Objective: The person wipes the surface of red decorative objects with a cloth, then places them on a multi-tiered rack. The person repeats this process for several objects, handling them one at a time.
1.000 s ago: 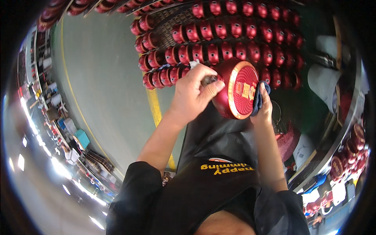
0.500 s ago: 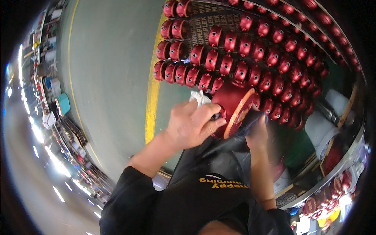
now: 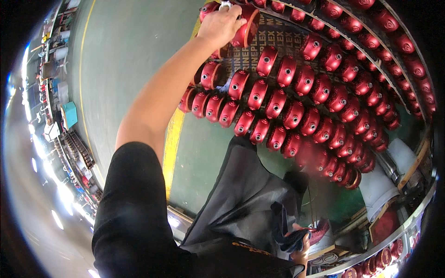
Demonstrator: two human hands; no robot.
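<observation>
My left hand [image 3: 219, 27] is stretched out to the far end of the rows. Its fingers are closed round a glossy red drum-shaped metal part [image 3: 245, 30], with a scrap of white cloth [image 3: 225, 4] at the fingertips. That part is at the board's left far edge, beside other red parts; whether it rests on the board is hidden. Low on the right, close to my body, my right hand [image 3: 301, 237] grips a dark cloth [image 3: 286, 238]. A dark red object [image 3: 319, 231] shows just beyond it; I cannot tell whether the hand touches it.
Several rows of similar red parts [image 3: 276, 103] stand on a dark printed board [image 3: 273, 39]. More line curved racks [image 3: 371, 58] at the right. A yellow floor line [image 3: 172, 153] runs along the left. Grey cylinders [image 3: 378, 185] and wooden pieces [image 3: 414, 163] are at the right.
My left hand has carried the red part from in front of my body away to the far left end of the rows. My right hand has dropped back toward my body with the dark cloth.
</observation>
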